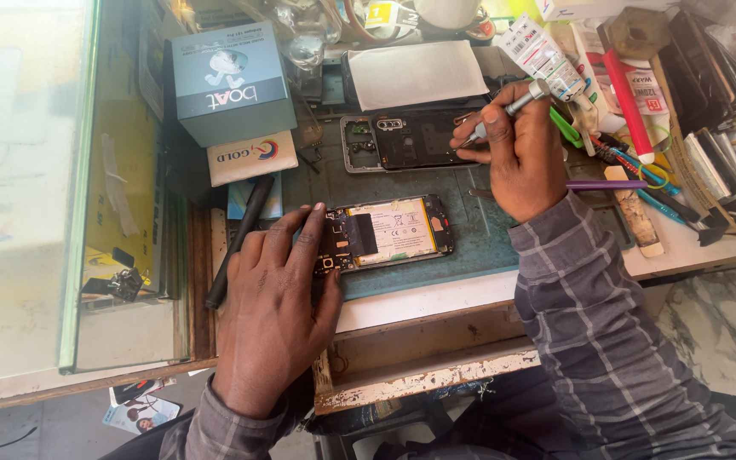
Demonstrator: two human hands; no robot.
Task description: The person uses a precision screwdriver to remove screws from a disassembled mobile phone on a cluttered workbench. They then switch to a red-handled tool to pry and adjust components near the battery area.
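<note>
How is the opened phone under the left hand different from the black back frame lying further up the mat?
The opened phone shows a pale battery and a dark ribbon cable; the back frame is a mostly empty black shell with a camera cutout. The left hand presses on the phone's end, while the right hand, holding a screwdriver, rests at the frame's edge. Both lie flat, lengthwise, on the green mat.

A small phone-repair shop counter. An opened phone (389, 232) with its battery exposed lies on a green work mat (470, 243), beside a detached back cover (402, 142). Tweezers, pens and hand tools (641, 183) crowd the right side of the worn wooden bench (419, 358). A boxed accessory (230, 81) and a glass display case (19, 196) at left indicate retail trade alongside repair work.
</note>
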